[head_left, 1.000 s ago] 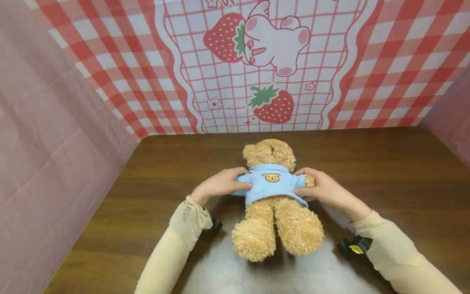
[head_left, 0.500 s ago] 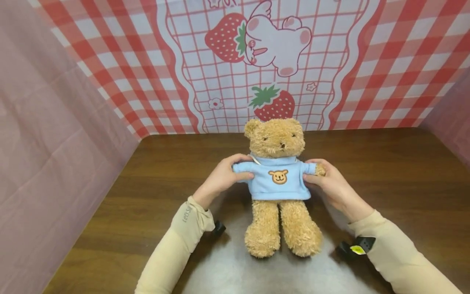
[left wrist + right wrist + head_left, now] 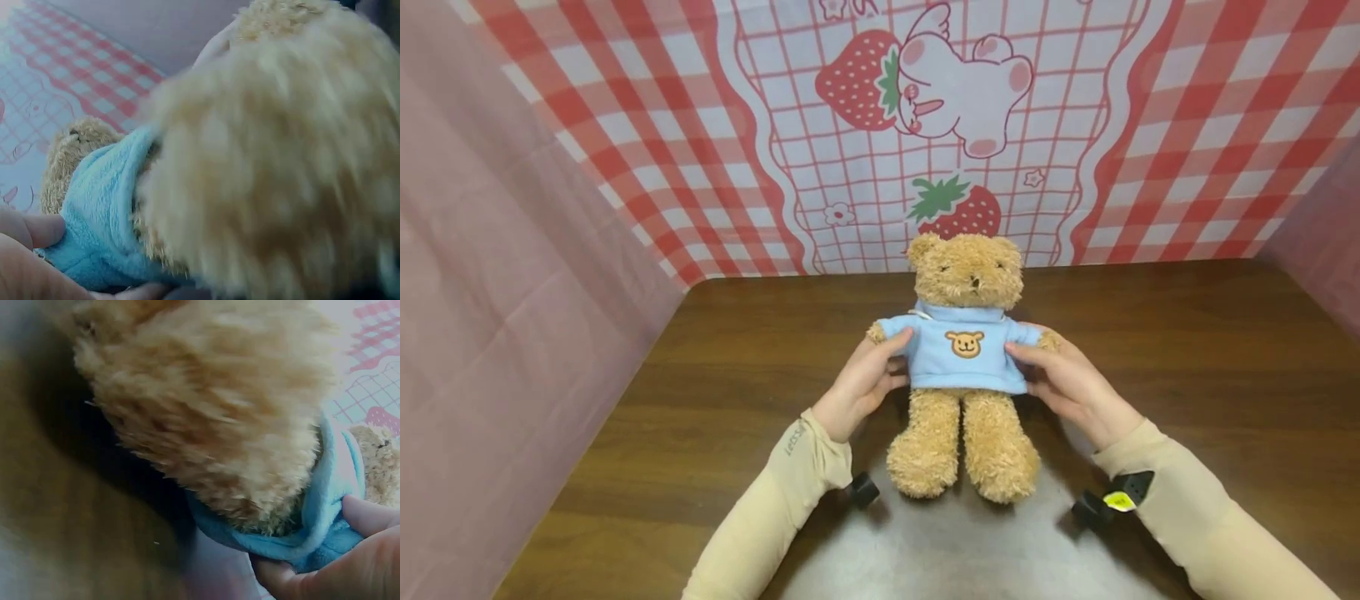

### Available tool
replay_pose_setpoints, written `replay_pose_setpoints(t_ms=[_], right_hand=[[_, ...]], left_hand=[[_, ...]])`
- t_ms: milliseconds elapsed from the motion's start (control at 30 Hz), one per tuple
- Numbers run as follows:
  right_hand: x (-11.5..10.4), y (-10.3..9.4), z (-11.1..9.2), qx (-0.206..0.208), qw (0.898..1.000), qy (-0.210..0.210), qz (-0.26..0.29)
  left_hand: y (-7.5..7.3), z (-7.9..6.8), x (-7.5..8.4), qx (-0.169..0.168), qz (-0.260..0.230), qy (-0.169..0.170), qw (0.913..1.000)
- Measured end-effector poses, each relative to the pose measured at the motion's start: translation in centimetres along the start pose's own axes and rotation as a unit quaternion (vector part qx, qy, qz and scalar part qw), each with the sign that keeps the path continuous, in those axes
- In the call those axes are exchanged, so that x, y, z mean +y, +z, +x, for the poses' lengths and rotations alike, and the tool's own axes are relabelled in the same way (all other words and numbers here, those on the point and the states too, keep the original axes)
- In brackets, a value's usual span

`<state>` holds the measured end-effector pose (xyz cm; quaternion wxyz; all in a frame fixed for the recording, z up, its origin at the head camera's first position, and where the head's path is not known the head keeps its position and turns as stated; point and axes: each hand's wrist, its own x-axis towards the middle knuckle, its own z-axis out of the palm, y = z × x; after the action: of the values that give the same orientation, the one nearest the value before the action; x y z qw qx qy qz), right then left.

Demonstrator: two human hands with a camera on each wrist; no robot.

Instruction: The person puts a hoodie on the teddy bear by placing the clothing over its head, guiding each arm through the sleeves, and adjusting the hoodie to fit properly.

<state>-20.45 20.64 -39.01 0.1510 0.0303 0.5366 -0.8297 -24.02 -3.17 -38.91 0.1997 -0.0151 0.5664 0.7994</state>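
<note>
A tan teddy bear [image 3: 967, 367] in a light blue sweater [image 3: 955, 367] faces the head camera, held upright over the table. My left hand [image 3: 863, 379] grips its body from the left, thumb on the sweater's front below the arm. On the other side my right hand [image 3: 1073, 382] holds the sweater the same way, thumb in front and fingers curling behind. In the left wrist view a blurred furry leg [image 3: 269, 162] fills most of the picture, with the thumb [image 3: 44, 230] pressed to the blue cloth. The right wrist view shows finger and thumb pinching the sweater's hem [image 3: 319, 519].
A brown wooden table [image 3: 715, 350] lies beneath, with a shiny patch of glare near the front. Behind stands a red and white checked cloth [image 3: 700, 150] printed with strawberries. Pink fabric [image 3: 512, 292] hangs at the left, and more on the right.
The bear has swung from leaning back to upright, its face now toward the head camera. Both hands have shifted their hold from around the arms to the body's sides, below the arms.
</note>
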Motion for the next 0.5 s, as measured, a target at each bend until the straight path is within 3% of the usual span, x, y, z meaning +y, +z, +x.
replay_pose_setpoints(t_ms=[133, 267, 500], right_hand=[[-0.5, 0.0, 0.5, 0.036, 0.999, 0.006, -0.027], [-0.4, -0.4, 0.6, 0.04, 0.997, 0.025, -0.054], [0.6, -0.6, 0.8, 0.023, 0.998, 0.015, -0.06]], left_hand=[[-0.2, 0.6, -0.4, -0.033, -0.021, -0.025, 0.9989], [-0.7, 1.2, -1.1, -0.035, -0.029, -0.053, 0.9976], [-0.7, 1.2, -2.0, -0.037, 0.033, -0.079, 0.9957]])
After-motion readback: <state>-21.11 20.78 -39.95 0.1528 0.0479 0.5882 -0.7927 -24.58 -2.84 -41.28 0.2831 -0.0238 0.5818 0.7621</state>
